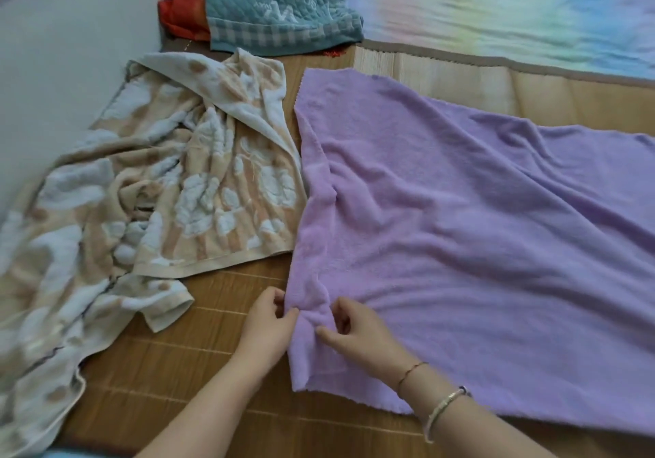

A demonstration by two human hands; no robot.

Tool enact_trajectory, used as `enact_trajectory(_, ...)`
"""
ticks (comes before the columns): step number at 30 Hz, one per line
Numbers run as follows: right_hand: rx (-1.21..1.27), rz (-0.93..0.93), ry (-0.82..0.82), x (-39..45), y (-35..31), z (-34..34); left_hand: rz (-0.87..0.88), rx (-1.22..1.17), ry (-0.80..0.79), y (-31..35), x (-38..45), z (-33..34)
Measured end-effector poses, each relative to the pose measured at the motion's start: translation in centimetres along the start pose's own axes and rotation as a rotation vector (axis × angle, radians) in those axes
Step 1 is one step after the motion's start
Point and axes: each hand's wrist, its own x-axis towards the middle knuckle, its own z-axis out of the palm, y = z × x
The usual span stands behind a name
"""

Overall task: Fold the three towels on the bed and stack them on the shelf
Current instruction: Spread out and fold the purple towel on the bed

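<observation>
A purple towel (460, 230) lies spread over the bamboo mat, running off to the right. My left hand (267, 326) pinches a bunched fold at the towel's near left edge. My right hand (358, 330) pinches the same bunch from the right, with its fingers curled into the cloth. A beige towel with a white leaf pattern (149, 202) lies crumpled to the left. A teal quilted towel with white lettering (283, 4) sits in a heap at the top, over a red cloth (184, 11).
The bamboo mat (184, 369) covers the bed under the towels. A white wall (63, 50) runs along the left side. A pastel rainbow sheet (514, 11) covers the far right of the bed. No shelf is in view.
</observation>
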Motion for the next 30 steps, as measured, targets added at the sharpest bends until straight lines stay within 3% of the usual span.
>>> enact_trajectory(4,0.165,-0.164,-0.091,-1.1,-3.3,2.8,-0.082,-0.028,-0.033,-3.2,-1.8,-3.3)
enact_trajectory(7,0.148,-0.199,-0.133,-1.8,-4.4,5.3,-0.228,-0.043,-0.118,-5.4,-2.7,-4.6)
enact_trajectory(11,0.205,-0.143,-0.176,-2.0,-4.3,7.3,-0.161,-0.158,0.087,-5.2,-2.4,-5.8)
enact_trajectory(14,0.221,-0.125,-0.164,-1.8,-4.5,8.1,-0.177,-0.228,-0.005,-3.5,-2.0,-5.9)
enact_trajectory(17,0.165,-0.138,-0.19,-1.6,-5.0,8.4,-0.195,-0.142,-0.072,-2.8,-1.3,-5.4)
enact_trajectory(20,0.126,-0.063,-0.324,-1.2,-5.4,8.4,-0.132,0.059,-0.002,-3.4,-0.6,-5.5)
enact_trajectory(24,0.291,0.011,-0.39,-1.1,-5.5,8.4,-0.108,0.192,0.156,-4.8,-0.5,-6.8)
enact_trajectory(26,0.428,0.068,-0.273,-1.2,-5.5,8.1,-0.13,0.25,0.218,-5.6,-0.6,-7.8)
enact_trajectory(30,0.471,0.035,0.148,0.2,-5.8,6.9,-0.068,0.38,0.277,-6.6,-0.9,-9.2)
